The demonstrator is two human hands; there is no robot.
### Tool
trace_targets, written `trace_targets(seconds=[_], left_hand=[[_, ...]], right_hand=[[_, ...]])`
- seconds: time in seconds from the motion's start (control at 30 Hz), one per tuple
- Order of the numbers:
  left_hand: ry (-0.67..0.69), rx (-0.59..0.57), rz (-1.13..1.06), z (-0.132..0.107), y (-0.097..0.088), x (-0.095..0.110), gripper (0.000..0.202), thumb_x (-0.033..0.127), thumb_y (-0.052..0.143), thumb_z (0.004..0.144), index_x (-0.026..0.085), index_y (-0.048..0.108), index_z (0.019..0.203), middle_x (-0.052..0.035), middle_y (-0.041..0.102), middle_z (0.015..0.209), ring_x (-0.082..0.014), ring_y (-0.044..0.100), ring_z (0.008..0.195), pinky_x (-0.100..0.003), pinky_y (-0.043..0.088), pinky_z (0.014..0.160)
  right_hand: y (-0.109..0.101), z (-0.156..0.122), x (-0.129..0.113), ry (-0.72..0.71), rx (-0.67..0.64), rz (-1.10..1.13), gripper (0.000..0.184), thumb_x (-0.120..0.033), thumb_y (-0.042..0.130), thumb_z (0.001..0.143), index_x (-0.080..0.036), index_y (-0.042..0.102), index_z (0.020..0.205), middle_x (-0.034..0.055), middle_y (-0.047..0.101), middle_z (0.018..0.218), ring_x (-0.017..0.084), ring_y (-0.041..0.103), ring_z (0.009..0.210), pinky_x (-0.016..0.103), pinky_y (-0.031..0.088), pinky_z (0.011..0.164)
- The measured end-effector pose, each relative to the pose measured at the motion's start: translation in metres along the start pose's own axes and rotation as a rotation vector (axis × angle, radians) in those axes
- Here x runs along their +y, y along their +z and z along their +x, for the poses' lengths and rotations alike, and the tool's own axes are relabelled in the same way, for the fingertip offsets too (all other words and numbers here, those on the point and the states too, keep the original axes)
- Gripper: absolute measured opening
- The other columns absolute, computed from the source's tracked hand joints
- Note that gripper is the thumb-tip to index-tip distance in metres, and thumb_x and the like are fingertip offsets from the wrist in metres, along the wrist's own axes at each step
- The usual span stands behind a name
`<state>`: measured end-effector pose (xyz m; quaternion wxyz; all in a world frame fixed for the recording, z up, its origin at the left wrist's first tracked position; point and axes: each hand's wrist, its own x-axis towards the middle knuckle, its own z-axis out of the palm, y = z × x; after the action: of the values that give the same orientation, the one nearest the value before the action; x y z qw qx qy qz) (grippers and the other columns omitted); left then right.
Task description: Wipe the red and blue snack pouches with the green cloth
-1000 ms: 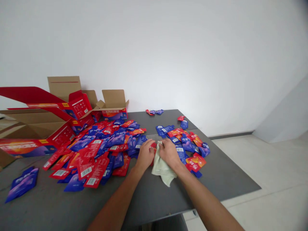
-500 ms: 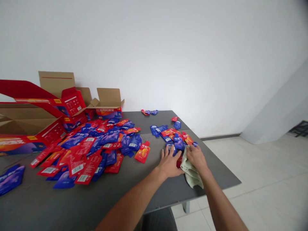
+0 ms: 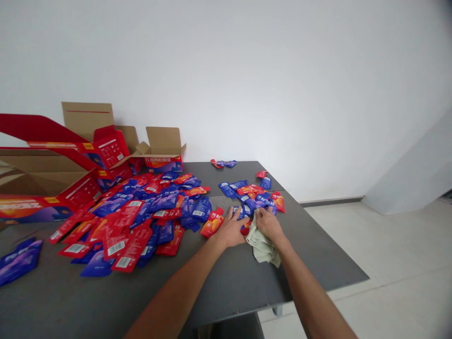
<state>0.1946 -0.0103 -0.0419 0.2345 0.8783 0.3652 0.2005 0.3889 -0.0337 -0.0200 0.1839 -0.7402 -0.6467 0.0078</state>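
Observation:
Near the right part of the dark table (image 3: pixel 310 249), my right hand (image 3: pixel 269 225) is closed on a pale green cloth (image 3: pixel 263 247) that hangs down onto the tabletop. My left hand (image 3: pixel 231 230) lies open beside it, fingers spread against the near side of a small heap of red and blue pouches (image 3: pixel 260 201). A red pouch (image 3: pixel 212 222) lies just left of my left hand's fingers. Some pouches under and between the two hands are partly hidden.
A large pile of red and blue pouches (image 3: pixel 137 212) covers the table's left half. Open cartons (image 3: pixel 164 162) stand behind it along the wall. A few loose pouches (image 3: pixel 224 164) lie at the back edge, others (image 3: pixel 264 181) near the right edge.
Both hands have moved left across the table, with the cloth in my right hand. The small heap of pouches has shifted left with them, nearer the lone red pouch.

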Motion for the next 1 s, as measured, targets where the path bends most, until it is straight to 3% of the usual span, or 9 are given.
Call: trace_targets(seconds=[0.13, 0.27, 0.4, 0.5, 0.6, 0.7, 0.8, 0.9, 1.0], left_hand=[[0.025, 0.081, -0.077, -0.007, -0.019, -0.031, 0.073, 0.044, 0.082, 0.061, 0.028, 0.062, 0.130, -0.0115, 0.041, 0.154, -0.0374, 0.015, 0.150, -0.059, 0.015, 0.120], [-0.115, 0.173, -0.160, -0.021, -0.034, -0.052, 0.072, 0.040, 0.086, 0.056, 0.023, 0.066, 0.124, -0.0135, 0.031, 0.159, -0.0404, 0.019, 0.149, -0.056, 0.026, 0.117], [-0.167, 0.269, -0.249, -0.032, -0.042, -0.063, 0.061, 0.021, 0.082, 0.058, 0.021, 0.067, 0.118, -0.0142, 0.031, 0.158, -0.0347, 0.039, 0.141, -0.046, 0.036, 0.114], [-0.271, 0.418, -0.403, -0.031, -0.046, -0.066, 0.066, 0.006, 0.073, 0.058, 0.017, 0.063, 0.122, -0.0179, 0.036, 0.155, -0.0315, 0.047, 0.135, -0.044, 0.041, 0.109], [-0.395, 0.554, -0.662, -0.029, -0.049, -0.069, 0.069, -0.002, 0.069, 0.055, 0.013, 0.062, 0.122, -0.0189, 0.055, 0.139, -0.0291, 0.060, 0.120, -0.041, 0.049, 0.098], [-0.428, 0.584, -0.793, -0.030, -0.055, -0.070, 0.044, 0.004, 0.069, 0.061, 0.014, 0.070, 0.103, -0.0110, 0.072, 0.105, -0.0254, 0.068, 0.098, -0.038, 0.053, 0.087], [-0.406, 0.615, -0.964, -0.033, -0.059, -0.067, 0.023, 0.014, 0.066, 0.068, 0.015, 0.070, 0.090, -0.0042, 0.072, 0.083, -0.0182, 0.067, 0.074, -0.029, 0.052, 0.068], [-0.381, 0.683, -1.207, -0.033, -0.063, -0.059, 0.025, 0.016, 0.069, 0.066, 0.017, 0.065, 0.091, -0.0009, 0.070, 0.081, -0.0129, 0.064, 0.067, -0.023, 0.047, 0.061], [-0.333, 0.625, -1.343, -0.033, -0.068, -0.049, 0.040, 0.018, 0.070, 0.065, 0.019, 0.064, 0.104, -0.0028, 0.071, 0.088, -0.0150, 0.067, 0.074, -0.025, 0.049, 0.066]], right_hand=[[0.012, 0.012, -0.028, -0.039, 0.051, 0.028, 0.021, -0.024, 0.045, 0.097, -0.017, 0.065, 0.096, 0.0086, 0.064, 0.082, 0.024, 0.058, 0.098, 0.029, 0.042, 0.080], [0.011, 0.018, -0.048, -0.060, 0.116, 0.055, 0.021, -0.021, 0.047, 0.095, -0.018, 0.067, 0.094, 0.0105, 0.063, 0.083, 0.024, 0.059, 0.093, 0.031, 0.043, 0.081], [0.001, 0.028, -0.070, -0.092, 0.163, 0.112, 0.023, -0.023, 0.047, 0.096, -0.015, 0.069, 0.096, 0.0118, 0.062, 0.090, 0.022, 0.059, 0.093, 0.029, 0.043, 0.083], [-0.001, 0.038, -0.089, -0.200, 0.108, 0.173, 0.023, -0.023, 0.048, 0.096, -0.015, 0.069, 0.094, 0.0103, 0.064, 0.089, 0.022, 0.057, 0.097, 0.028, 0.043, 0.087], [0.004, 0.043, -0.104, -0.307, 0.076, 0.278, 0.026, -0.023, 0.045, 0.097, -0.015, 0.070, 0.093, 0.0086, 0.066, 0.092, 0.020, 0.056, 0.098, 0.028, 0.043, 0.091], [0.010, 0.038, -0.110, -0.369, 0.123, 0.406, 0.028, -0.026, 0.044, 0.099, -0.016, 0.070, 0.102, 0.0083, 0.066, 0.099, 0.020, 0.057, 0.101, 0.031, 0.044, 0.094], [0.012, 0.027, -0.114, -0.387, 0.215, 0.528, 0.028, -0.028, 0.045, 0.099, -0.019, 0.070, 0.109, 0.0092, 0.064, 0.107, 0.020, 0.058, 0.104, 0.034, 0.046, 0.097], [0.013, 0.015, -0.124, -0.421, 0.244, 0.607, 0.026, -0.029, 0.049, 0.097, -0.022, 0.069, 0.114, 0.0097, 0.061, 0.112, 0.021, 0.059, 0.105, 0.036, 0.047, 0.098], [0.018, 0.004, -0.136, -0.477, 0.201, 0.629, 0.027, -0.027, 0.053, 0.095, -0.024, 0.068, 0.117, 0.0096, 0.059, 0.115, 0.021, 0.059, 0.106, 0.036, 0.050, 0.097]])
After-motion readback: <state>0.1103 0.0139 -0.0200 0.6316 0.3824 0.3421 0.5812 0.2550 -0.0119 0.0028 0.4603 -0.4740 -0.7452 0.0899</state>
